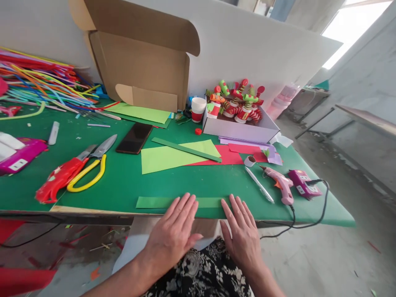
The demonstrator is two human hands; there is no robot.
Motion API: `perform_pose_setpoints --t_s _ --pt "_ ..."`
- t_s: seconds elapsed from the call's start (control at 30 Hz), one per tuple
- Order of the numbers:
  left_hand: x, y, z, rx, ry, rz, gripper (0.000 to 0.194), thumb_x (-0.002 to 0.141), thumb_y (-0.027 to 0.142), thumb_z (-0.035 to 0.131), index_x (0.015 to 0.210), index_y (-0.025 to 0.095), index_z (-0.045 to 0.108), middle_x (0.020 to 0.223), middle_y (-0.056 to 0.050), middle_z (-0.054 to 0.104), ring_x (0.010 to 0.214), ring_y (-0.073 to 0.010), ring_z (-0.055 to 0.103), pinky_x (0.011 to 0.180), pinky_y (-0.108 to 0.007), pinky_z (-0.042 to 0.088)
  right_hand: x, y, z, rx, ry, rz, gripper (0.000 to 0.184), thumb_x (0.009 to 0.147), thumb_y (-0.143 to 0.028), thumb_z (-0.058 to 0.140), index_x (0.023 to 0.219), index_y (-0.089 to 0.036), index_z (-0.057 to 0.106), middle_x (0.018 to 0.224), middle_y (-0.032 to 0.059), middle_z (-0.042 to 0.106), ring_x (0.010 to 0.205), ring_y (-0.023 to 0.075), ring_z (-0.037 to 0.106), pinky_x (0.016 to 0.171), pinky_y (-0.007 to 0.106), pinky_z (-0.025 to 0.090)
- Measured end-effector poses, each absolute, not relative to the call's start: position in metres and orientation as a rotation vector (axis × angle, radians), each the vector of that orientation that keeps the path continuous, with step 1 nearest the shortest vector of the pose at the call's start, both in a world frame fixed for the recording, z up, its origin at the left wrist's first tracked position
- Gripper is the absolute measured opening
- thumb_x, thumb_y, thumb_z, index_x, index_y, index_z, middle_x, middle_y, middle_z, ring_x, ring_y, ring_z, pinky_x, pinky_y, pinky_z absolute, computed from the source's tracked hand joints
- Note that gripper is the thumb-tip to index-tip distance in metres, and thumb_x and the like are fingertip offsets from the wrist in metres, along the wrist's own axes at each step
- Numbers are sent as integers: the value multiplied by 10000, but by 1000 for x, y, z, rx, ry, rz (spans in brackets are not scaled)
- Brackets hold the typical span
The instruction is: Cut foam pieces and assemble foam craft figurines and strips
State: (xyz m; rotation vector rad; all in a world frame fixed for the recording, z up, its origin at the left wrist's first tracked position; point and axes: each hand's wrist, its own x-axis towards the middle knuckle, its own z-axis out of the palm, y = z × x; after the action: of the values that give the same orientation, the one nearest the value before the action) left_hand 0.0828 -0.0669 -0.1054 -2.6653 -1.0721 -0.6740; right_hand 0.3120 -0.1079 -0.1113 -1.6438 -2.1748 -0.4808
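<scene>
Near the bottom centre, the left hand (175, 231) and right hand (243, 235), open and gripping nothing, apparently flatten a green strip (208, 202).

Green tabletop (123, 175) with 2 hands (181, 225)

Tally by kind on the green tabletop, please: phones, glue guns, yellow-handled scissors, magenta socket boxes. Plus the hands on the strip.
Phone: 1
Glue gun: 1
Yellow-handled scissors: 1
Magenta socket boxes: 2 (left box, right box)
Hands on the green paper strip: 2 (left hand, right hand)
Total: 7
</scene>
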Motion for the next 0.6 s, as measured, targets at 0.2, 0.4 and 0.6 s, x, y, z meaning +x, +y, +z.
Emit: perform_pose_setpoints --t_s 0.2,0.4,0.6 --pt "20 -66 -100 -2620 -1066 -634 627 978 403 448 1502 74 350 1448 -157 541 1373 -277 470 1192 -423 305 312 -107 -110 -1643 -2177 -494 626 974 -250 461 1564 -209 253 1520 120 453 1377 294 464 1102 487 432" --pt "-12 -66 -105 -2579 -1144 -619 654 973 363 455 1549 125 256 1460 -138 532 1360 -276 486 1186 -436 323 311 -107 -111 -1646 -2174 -466 602 978 -270 466 1552 -218 288 1509 116 469 1380 285 460 1111 485 423" --pt "-29 -62 -104 -2568 -1145 -618 655 974 363 442 1561 170 225 1462 -121 531 1341 -278 507 1174 -465 328 330 -107 -116 -1672 -2105 -492 533 991 -298 449 1513 -210 378 1454 95 540 1351 267 496 1151 483 365"
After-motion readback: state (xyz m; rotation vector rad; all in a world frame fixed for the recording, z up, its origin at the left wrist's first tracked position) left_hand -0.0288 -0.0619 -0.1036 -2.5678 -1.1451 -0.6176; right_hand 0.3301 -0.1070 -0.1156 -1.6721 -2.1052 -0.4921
